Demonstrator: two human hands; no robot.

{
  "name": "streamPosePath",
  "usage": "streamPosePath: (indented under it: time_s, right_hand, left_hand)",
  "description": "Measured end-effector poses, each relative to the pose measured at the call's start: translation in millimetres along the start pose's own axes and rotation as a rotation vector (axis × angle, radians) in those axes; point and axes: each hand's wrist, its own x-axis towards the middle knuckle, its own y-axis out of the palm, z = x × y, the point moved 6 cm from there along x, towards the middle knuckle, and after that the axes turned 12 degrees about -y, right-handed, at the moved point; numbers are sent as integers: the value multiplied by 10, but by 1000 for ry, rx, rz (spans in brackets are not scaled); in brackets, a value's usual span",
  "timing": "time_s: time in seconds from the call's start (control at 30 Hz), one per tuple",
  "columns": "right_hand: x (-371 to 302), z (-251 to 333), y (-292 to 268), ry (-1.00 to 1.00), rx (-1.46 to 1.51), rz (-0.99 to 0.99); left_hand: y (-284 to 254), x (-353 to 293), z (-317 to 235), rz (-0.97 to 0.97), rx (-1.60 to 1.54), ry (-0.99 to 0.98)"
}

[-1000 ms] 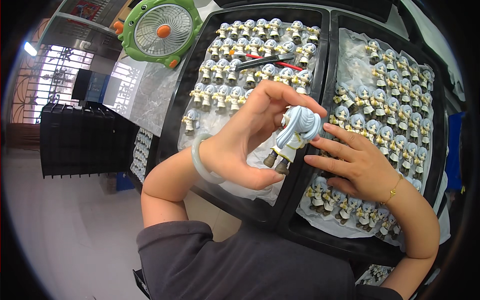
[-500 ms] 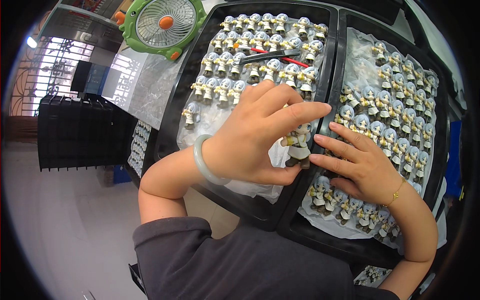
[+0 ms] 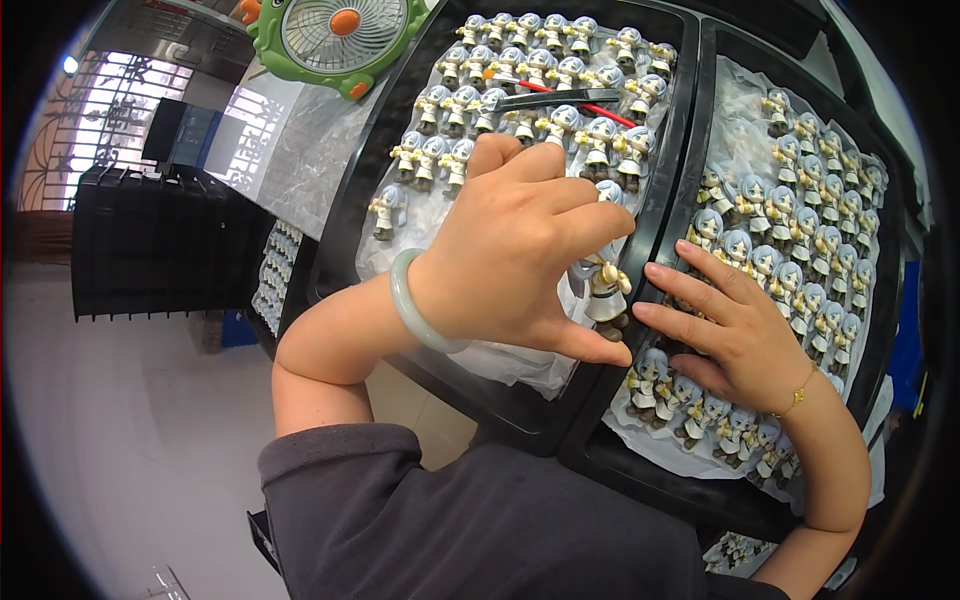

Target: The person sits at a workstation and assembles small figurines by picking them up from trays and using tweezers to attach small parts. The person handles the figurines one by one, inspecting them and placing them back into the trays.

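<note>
Between the thumb and fingers of my left hand [image 3: 515, 250] is a small figurine [image 3: 607, 300] with a white outfit and dark shoes. Its head is mostly hidden by my fingers. The figurine stands upright over the near right part of the left black tray [image 3: 490, 415]. Just to its right, my right hand [image 3: 745, 335] has its fingers stretched out and apart above the neighbouring black tray [image 3: 610, 465], holding nothing. Rows of matching silver-haired figurines [image 3: 770, 262] lie beneath and around that hand.
More figurines [image 3: 430, 155] fill rows on white sheeting in the left tray. A dark, flat tweezer-like tool [image 3: 560, 99] and a red stick [image 3: 612, 116] lie across them. A green fan [image 3: 345, 45] stands at the far left, above stacked black trays [image 3: 160, 245].
The figurine has turned in my left hand, so its front now points more to the right. My left fingers have shifted around it. My right hand keeps nearly the same pose.
</note>
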Motion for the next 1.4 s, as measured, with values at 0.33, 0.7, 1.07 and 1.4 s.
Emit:
streamPosePath:
  time_s: [0.33, 0.7, 1.07, 1.4]
  right_hand:
    - [-2, 14, 10, 32, -6, 1]
    - [19, 7, 20, 30, -8, -28]
    - [-19, 15, 15, 23, -51, -30]
    - [-138, -42, 64, -66, -32, -89]
  left_hand:
    - [-716, -33, 514, -158, -68, -180]
    - [-43, -1104, 1366, 279, 51, -537]
    - [-41, -1082, 1337, 277, 264, -484]
    - [-42, 252, 296, 268, -62, -129]
